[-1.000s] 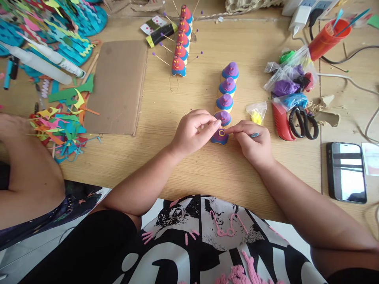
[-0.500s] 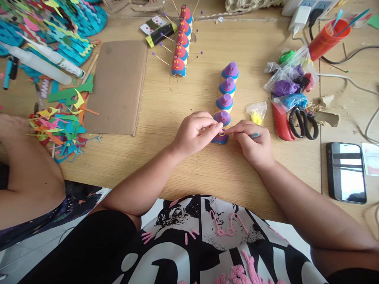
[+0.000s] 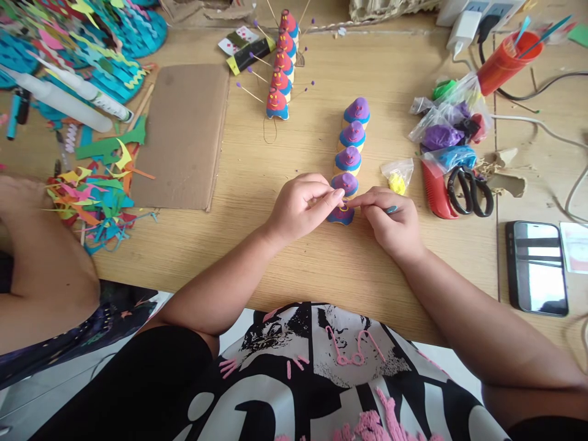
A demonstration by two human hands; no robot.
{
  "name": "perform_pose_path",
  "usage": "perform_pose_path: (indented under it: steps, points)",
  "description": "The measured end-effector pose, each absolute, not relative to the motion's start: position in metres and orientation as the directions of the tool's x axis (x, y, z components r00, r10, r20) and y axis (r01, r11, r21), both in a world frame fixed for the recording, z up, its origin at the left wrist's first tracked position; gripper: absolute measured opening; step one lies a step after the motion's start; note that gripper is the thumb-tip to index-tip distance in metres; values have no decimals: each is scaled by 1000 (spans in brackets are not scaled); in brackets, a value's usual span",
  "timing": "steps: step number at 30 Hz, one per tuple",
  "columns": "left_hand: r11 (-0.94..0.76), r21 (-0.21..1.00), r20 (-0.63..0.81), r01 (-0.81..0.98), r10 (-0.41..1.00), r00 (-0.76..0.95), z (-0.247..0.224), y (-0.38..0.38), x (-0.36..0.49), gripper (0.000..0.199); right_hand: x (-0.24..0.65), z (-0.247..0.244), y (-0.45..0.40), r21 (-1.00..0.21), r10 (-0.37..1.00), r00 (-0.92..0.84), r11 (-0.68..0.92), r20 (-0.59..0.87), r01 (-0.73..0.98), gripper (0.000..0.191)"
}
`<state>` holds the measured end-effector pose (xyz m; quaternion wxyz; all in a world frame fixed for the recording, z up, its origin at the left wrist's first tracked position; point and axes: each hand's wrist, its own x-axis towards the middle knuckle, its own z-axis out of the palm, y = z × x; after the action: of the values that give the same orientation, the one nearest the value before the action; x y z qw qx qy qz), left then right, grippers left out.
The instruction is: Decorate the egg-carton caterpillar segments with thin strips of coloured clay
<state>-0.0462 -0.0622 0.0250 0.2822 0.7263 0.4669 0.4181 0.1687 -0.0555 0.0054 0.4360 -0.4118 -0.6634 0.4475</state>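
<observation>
A row of purple-and-blue clay-covered egg-carton humps [image 3: 348,158] runs away from me on the table, with small smiling faces on several humps. Over the nearest hump [image 3: 340,214], which bears a yellow ring, both my hands meet. My left hand [image 3: 305,205] is closed in a pinch at its upper left; anything between the fingertips is too small to make out. From the right, my right hand [image 3: 392,220] points its index finger at the same spot. Its other fingers curl round a small tool, whose teal end [image 3: 391,209] shows; the rest is hidden.
A red-and-blue egg-carton caterpillar [image 3: 280,79] with pins stands at the back. Cardboard [image 3: 181,138] and paper scraps [image 3: 92,196] lie left, near another person's arm [image 3: 46,263]. Right are bagged yellow clay [image 3: 397,182], scissors [image 3: 469,191], a red cup [image 3: 508,61] and a phone [image 3: 537,267].
Both hands stay over the nearest hump. My fingertips have shifted only very slightly; the row of humps stays in place.
</observation>
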Motion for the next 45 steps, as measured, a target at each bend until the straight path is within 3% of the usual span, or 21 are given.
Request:
perform_pose_path:
  steps: [7,20,31,37,45]
  points:
    - [-385,812,347,438,923,169,25,-61,-47,49,171,-6,-43,-991,985,-158,49,69,-124,19]
    - [-359,824,329,438,933,146,19,-59,-45,44,175,-16,-32,-989,991,-129,5,25,-151,16]
    - [-475,769,456,429,877,154,14,-60,-39,7,168,-10,-40,-990,995,-102,9,23,-140,33]
    - [-461,751,453,473,881,139,12,-59,-40,13,168,-7,-39,-993,997,-71,21,30,-120,40]
    - [-378,795,430,474,903,-1,9,-54,-45,34,175,-15,-31,-988,997,-73,17,28,-153,32]
